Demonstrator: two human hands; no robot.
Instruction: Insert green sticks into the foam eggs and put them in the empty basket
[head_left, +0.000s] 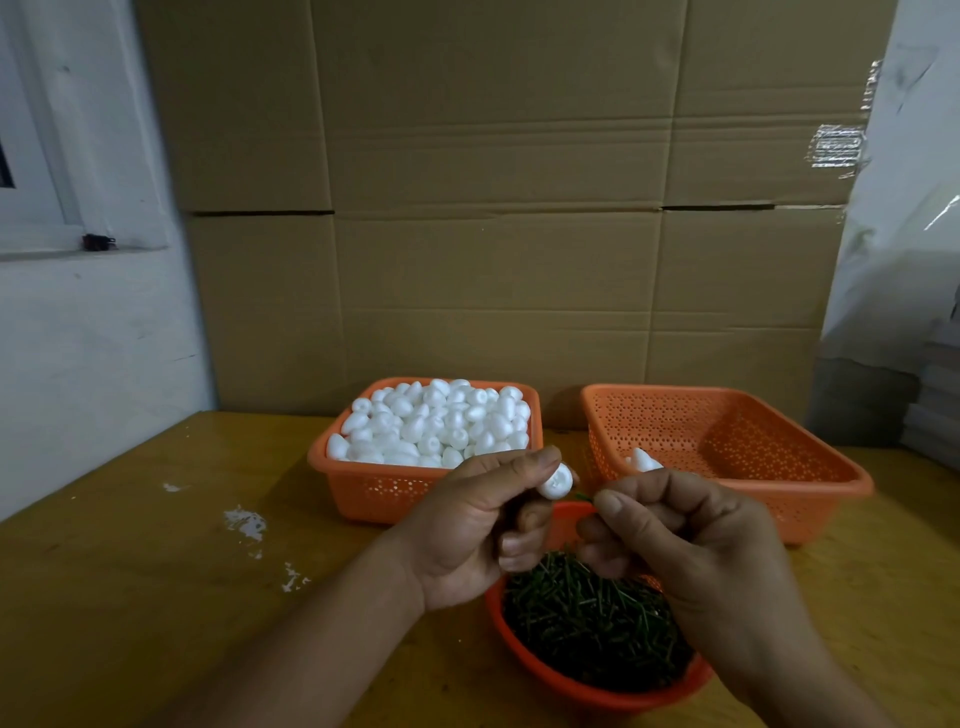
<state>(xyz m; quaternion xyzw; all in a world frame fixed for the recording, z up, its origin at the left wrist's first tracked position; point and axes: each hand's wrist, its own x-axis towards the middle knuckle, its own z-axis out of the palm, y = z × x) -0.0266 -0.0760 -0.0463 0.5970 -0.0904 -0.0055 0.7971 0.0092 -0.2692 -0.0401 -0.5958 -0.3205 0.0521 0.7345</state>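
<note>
A wall of cardboard (493, 208) stood behind the table (156, 571). On it sat the right basket (810, 483), nearly bare but for a white egg or two at its near-left corner, and beside it the full basket (363, 493), heaped with foam eggs (436, 423). Nearer the person, a round bowl (597, 691) held a tangle of green sticks (587, 618).

Above the bowl, the left hand (467, 535) had thumb and forefinger clamped on one egg (555, 481), blunt end facing right. The right hand (691, 535) was pinched shut on a stick (584, 497), of which only a green tip showed, seemingly just short of the egg.

The foam looked feather-light and easily dented, so a soft grip round its middle seemed best. The stick appeared thin and liable to bend; holding it close to the tip would likely keep it straight.
</note>
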